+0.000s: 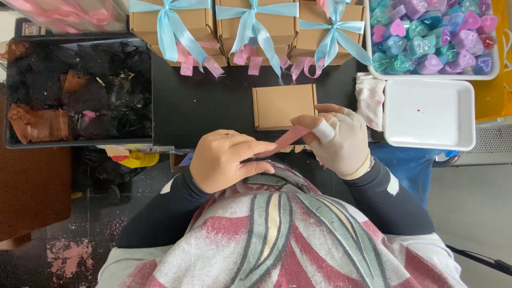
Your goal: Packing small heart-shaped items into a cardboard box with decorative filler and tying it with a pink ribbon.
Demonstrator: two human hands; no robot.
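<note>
Matt brown cardboard makes the small box (284, 105). The pink ribbon (285, 140) looks like smooth satin. The right hand (341, 143) wears a thin, matt glove. The white tray (430, 114) is glossy plastic; the tabletop (202, 101) is matt black.

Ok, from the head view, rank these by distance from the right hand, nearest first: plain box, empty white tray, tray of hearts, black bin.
1. Plain box: just left of the right hand, at its fingertips.
2. Empty white tray: right of the hand, a small gap away.
3. Tray of hearts: farther up on the right.
4. Black bin: far left, beyond the left hand.
</note>
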